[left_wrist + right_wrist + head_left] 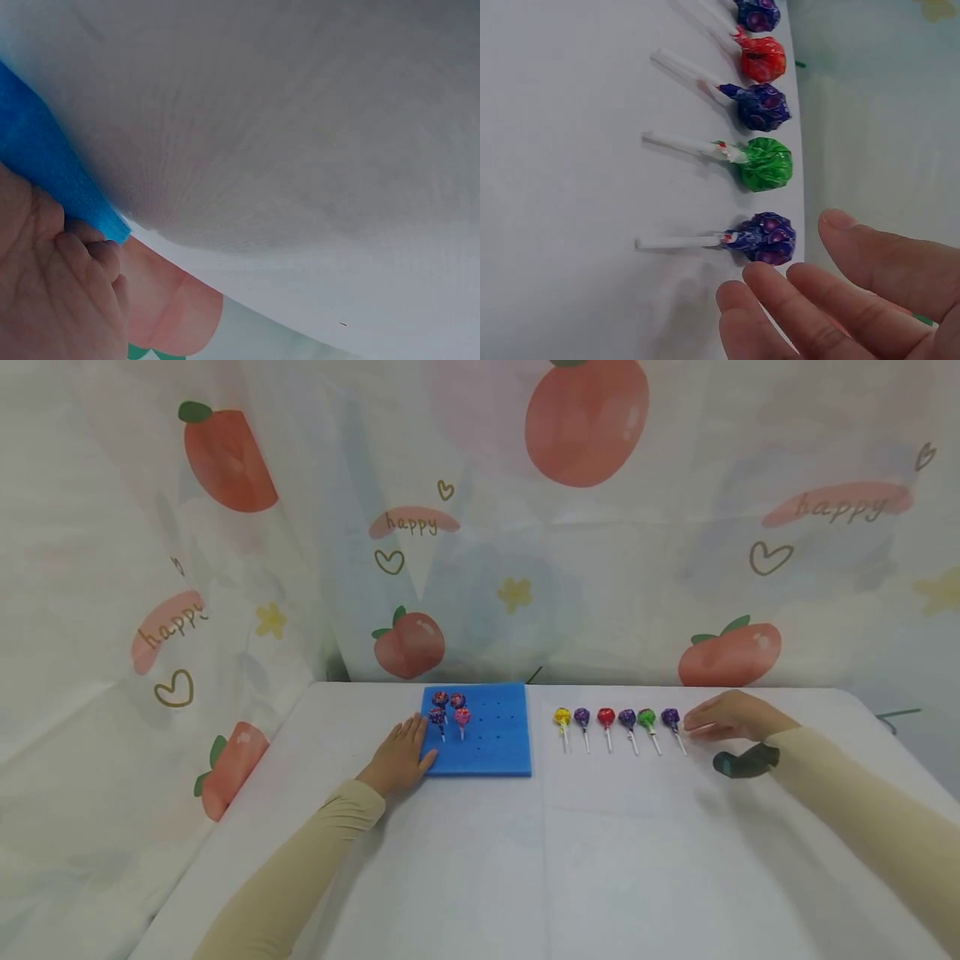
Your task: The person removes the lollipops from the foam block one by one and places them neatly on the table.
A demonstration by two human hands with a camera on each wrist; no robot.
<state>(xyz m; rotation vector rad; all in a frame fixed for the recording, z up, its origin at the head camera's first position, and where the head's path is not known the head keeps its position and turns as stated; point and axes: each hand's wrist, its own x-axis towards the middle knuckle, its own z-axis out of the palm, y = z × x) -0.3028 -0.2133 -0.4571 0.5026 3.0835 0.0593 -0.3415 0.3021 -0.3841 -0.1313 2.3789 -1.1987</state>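
1. Fingers of the left hand (399, 758) lay flat and straight at the foam board's (491, 747) 9 o'clock edge, pressing it to the table (480, 860) and gripping nothing; the left wrist view showed the blue edge against the palm.
2. Four lollipops (450, 710) stood upright in holes at the board's 10 o'clock corner, just beside that hand; the remaining holes were bare.
3. Six lollipops lay flat in a row at the board's 3 o'clock side, sticks pointing toward the person: yellow (562, 718), purple, red (606, 718), purple, green (647, 720), purple.
4. The right hand (723, 717) hovered open, fingers loosely extended, at the 3 o'clock end of that row, fingertips (769, 281) just beside the last purple lollipop (671, 718) and holding nothing.
5. Likely trouble: those broad fingers closing on the round wrapped head might roll it or knock the green neighbour, since the candies lay near each other.
6. Another risk, in my judgement: should the left hand lift, pushing a stick into the soft foam could slide the board and tip the four standing lollipops.
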